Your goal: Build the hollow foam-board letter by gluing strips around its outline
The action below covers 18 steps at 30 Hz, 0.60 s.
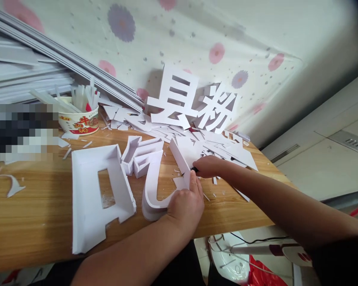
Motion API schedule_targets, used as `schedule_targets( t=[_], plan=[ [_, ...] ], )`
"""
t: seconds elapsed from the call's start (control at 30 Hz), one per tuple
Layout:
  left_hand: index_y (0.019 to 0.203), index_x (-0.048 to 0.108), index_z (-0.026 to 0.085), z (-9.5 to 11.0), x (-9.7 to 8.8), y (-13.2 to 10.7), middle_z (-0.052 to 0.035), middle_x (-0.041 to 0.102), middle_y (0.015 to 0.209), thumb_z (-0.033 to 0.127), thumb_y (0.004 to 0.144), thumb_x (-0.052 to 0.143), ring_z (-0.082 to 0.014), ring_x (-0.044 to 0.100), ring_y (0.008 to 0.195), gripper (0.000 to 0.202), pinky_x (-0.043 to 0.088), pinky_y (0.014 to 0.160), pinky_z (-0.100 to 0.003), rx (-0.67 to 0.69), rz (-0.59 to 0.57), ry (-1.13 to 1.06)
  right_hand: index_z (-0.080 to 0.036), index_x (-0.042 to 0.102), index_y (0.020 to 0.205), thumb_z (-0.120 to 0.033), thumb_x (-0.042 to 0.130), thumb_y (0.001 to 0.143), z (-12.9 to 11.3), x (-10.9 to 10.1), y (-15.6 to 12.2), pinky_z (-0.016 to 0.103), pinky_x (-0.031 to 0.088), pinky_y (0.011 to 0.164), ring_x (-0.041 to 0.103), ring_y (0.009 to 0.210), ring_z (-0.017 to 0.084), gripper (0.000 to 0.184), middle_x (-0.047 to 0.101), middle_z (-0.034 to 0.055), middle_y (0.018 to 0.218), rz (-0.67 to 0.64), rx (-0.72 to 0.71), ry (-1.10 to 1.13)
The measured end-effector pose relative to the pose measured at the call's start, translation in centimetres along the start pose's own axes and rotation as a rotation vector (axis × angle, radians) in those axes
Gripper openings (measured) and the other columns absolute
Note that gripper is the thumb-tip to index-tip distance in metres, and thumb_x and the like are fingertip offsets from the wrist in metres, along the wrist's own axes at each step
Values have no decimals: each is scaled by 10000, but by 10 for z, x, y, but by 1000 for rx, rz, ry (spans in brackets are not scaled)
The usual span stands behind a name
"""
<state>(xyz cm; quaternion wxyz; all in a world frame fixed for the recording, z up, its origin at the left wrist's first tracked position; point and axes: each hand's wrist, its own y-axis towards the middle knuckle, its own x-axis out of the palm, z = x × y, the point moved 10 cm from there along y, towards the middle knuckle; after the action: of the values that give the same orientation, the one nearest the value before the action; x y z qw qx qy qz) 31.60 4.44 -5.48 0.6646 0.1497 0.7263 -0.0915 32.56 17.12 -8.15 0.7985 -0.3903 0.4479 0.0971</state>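
Note:
My left hand (186,204) is closed over the lower right end of a hollow white foam-board character (151,186), its index finger pointing up against an upright white strip (179,157). Just beyond that fingertip, my right hand (208,167) grips a small black-handled cutter (195,169), mostly hidden in the fist. The cutter's tip is at the strip's lower part. Left of the curved character lies an open-backed white box-shaped piece (91,194) with a rectangular hole.
Two finished-looking white characters (176,97) lean against the flowered wall cover. Board scraps (214,145) litter the wooden table (41,202). A paper bowl (77,121) holds translucent sticks. White sheets (24,67) are stacked at left. A white appliance (231,254) and cables sit below the table edge.

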Motion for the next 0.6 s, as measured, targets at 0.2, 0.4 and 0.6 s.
schedule_targets(
  t=[0.2,0.4,0.6],
  plan=[
    [1420,440,52,1,-3,-3,-287,360,1464,-20,863,344,-246,722,667,569,605,499,-387,5,81,13,-174,715,857,-335,653,806,7,2,-2,282,471,698,674,826,232,179,718,85,887,2,5,191],
    [1441,426,255,14,-11,-14,-195,701,1125,60,887,451,-238,715,672,589,589,589,-407,116,120,-21,-149,620,1152,-328,550,901,73,13,-48,378,447,904,607,1060,299,316,645,162,1161,362,258,464],
    [1476,319,174,34,-37,-36,18,666,636,55,850,486,-148,643,572,659,538,860,-468,385,298,-9,-92,505,1299,-479,381,944,82,40,-124,503,362,1040,517,1211,351,539,521,234,1314,708,386,838]
  ],
)
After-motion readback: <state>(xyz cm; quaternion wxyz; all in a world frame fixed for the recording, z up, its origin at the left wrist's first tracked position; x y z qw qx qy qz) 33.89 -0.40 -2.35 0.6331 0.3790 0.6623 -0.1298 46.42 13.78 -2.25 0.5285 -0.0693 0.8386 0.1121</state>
